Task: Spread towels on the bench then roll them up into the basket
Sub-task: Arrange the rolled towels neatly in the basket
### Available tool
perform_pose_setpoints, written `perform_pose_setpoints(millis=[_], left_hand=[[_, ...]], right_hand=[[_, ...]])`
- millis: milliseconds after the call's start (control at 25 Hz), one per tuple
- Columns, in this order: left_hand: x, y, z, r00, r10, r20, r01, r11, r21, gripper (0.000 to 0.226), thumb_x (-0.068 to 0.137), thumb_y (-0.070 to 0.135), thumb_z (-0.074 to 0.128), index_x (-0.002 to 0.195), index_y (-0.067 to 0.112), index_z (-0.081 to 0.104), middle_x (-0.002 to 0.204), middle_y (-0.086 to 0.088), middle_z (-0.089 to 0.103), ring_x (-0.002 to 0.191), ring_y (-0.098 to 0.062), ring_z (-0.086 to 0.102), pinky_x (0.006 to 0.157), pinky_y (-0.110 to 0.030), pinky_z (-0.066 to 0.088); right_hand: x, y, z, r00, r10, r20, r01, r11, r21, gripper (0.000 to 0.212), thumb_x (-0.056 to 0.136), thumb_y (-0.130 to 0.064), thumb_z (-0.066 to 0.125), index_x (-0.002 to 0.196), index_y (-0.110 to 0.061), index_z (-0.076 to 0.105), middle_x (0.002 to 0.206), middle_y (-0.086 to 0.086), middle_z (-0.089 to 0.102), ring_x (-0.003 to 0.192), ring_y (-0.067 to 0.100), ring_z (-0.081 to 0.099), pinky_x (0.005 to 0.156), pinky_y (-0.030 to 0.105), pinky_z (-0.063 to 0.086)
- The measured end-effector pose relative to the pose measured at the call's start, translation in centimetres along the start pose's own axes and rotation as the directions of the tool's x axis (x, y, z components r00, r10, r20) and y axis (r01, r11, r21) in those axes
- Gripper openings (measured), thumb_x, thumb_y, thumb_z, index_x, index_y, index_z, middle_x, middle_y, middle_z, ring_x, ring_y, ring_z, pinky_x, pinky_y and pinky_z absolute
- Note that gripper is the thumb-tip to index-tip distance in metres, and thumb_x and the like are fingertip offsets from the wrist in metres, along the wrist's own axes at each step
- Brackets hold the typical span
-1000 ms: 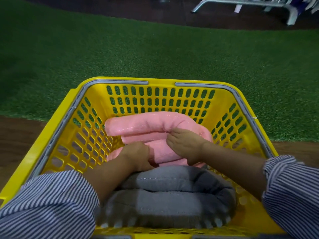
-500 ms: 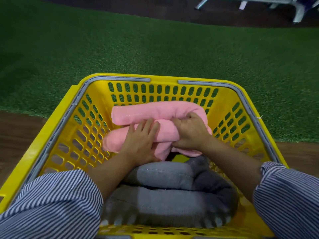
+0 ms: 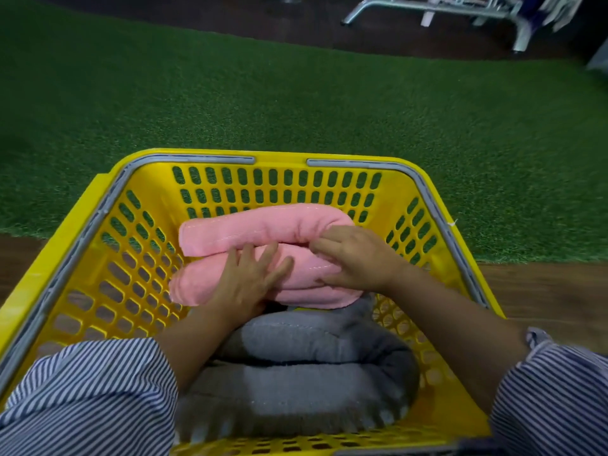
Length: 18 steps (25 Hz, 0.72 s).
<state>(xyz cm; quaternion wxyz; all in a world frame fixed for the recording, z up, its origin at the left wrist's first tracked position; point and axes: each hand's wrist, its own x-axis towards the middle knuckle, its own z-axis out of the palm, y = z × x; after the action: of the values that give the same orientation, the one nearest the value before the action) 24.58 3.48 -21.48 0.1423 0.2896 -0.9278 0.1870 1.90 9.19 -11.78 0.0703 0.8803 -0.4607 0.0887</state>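
A yellow slotted basket (image 3: 98, 258) fills the lower part of the head view. Inside it a rolled pink towel (image 3: 243, 233), bent double, lies toward the far wall. A rolled grey towel (image 3: 312, 366) lies nearer me, partly under the pink one. My left hand (image 3: 250, 281) rests flat on the pink towel's lower fold with fingers spread and straight. My right hand (image 3: 355, 258) grips the right, bent end of the pink towel, fingers curled over the top and thumb underneath.
The basket stands on a brown wooden surface (image 3: 543, 297). Green artificial turf (image 3: 296, 103) spreads beyond it. A metal bench frame (image 3: 437, 11) stands at the far top right. My striped sleeves (image 3: 88, 399) cover the basket's near corners.
Both hands have pushed the pink towel away from me toward the basket's far wall. My left hand went from gripping its near edge to lying flat on it.
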Motion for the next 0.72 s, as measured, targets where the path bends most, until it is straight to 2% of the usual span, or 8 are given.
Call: perform_pose_setpoints(millis=[40,120,200,320,360,480,600,720], left_hand=[[0.0,0.1,-0.1,0.992,0.099,-0.080,-0.099,0.995,-0.007,0.068,0.064,0.029,0.074,0.122,0.020,0.041,0.125,-0.020,0.039,0.096,-0.045,0.053,0.073,-0.055,0.048],[0.1,0.5,-0.5,0.924,0.349,-0.154,-0.342,0.937,0.075,0.034,0.085,0.014,0.044,0.118,0.021,0.042,0.122,-0.016,0.040,0.107,-0.041,0.044,0.084,-0.056,0.040],[0.2,1.0,-0.5,0.859,0.502,-0.097,-0.469,0.850,0.240,0.040,0.092,0.001,0.023,0.117,0.019,0.048,0.121,-0.012,0.041,0.108,-0.034,0.041,0.088,-0.052,0.034],[-0.1,1.7,-0.3,0.855,0.518,-0.001,-0.476,0.787,0.393,0.047,0.088,0.008,0.027,0.111,0.018,0.067,0.127,-0.008,0.038,0.112,-0.031,0.039,0.094,-0.052,0.031],[-0.3,1.8,-0.2,0.862,0.507,0.019,-0.467,0.779,0.417,0.045,0.087,0.013,0.031,0.114,0.021,0.066,0.128,-0.008,0.036,0.114,-0.032,0.037,0.097,-0.054,0.029],[-0.3,2.1,-0.2,0.875,0.478,0.081,-0.467,0.787,0.404,0.036,0.080,0.025,0.054,0.115,0.030,0.058,0.128,-0.011,0.035,0.115,-0.036,0.035,0.101,-0.063,0.024],[-0.1,2.2,-0.3,0.892,0.443,0.091,-0.443,0.817,0.369,0.032,0.078,0.028,0.064,0.110,0.032,0.060,0.125,-0.013,0.037,0.115,-0.038,0.035,0.101,-0.074,0.019],[-0.1,2.5,-0.4,0.918,0.386,0.093,-0.390,0.831,0.398,0.036,0.085,0.025,0.047,0.118,0.031,0.060,0.126,-0.012,0.032,0.118,-0.036,0.032,0.094,-0.082,0.021]], right_hand=[[-0.4,0.1,-0.6,0.998,0.029,0.051,-0.029,1.000,-0.007,0.022,0.068,-0.033,0.073,0.075,-0.015,0.062,0.064,0.004,0.059,0.062,0.025,0.058,0.050,0.028,0.037],[-1.2,-0.1,-1.0,0.914,0.180,0.363,-0.164,0.984,-0.075,0.027,0.076,-0.034,0.067,0.061,-0.016,0.055,0.054,0.002,0.047,0.059,0.025,0.050,0.049,0.028,0.035],[-2.1,0.0,-0.3,0.725,0.291,0.624,-0.236,0.957,-0.171,0.026,0.080,-0.032,0.066,0.064,-0.013,0.056,0.060,0.001,0.045,0.067,0.023,0.047,0.051,0.027,0.035],[-3.1,0.0,1.2,0.597,0.311,0.739,-0.264,0.947,-0.185,0.025,0.083,-0.029,0.066,0.091,-0.005,0.066,0.083,0.011,0.056,0.076,0.023,0.049,0.052,0.025,0.035],[-3.3,0.1,1.8,0.585,0.296,0.755,-0.259,0.950,-0.172,0.024,0.083,-0.026,0.066,0.095,-0.005,0.066,0.089,0.013,0.058,0.080,0.025,0.054,0.056,0.025,0.040],[-4.5,0.9,5.0,0.550,0.219,0.806,-0.221,0.969,-0.113,0.025,0.084,-0.020,0.061,0.108,-0.013,0.064,0.112,0.010,0.063,0.104,0.028,0.058,0.084,0.032,0.049],[-4.5,0.9,6.2,0.573,0.222,0.789,-0.297,0.953,-0.052,0.037,0.091,-0.037,0.052,0.123,-0.019,0.057,0.126,0.007,0.058,0.115,0.027,0.053,0.096,0.035,0.044],[-4.2,1.5,7.1,0.648,0.015,0.762,-0.021,1.000,-0.001,0.052,0.091,-0.051,0.045,0.135,-0.023,0.047,0.140,0.004,0.048,0.127,0.022,0.044,0.108,0.036,0.035]])
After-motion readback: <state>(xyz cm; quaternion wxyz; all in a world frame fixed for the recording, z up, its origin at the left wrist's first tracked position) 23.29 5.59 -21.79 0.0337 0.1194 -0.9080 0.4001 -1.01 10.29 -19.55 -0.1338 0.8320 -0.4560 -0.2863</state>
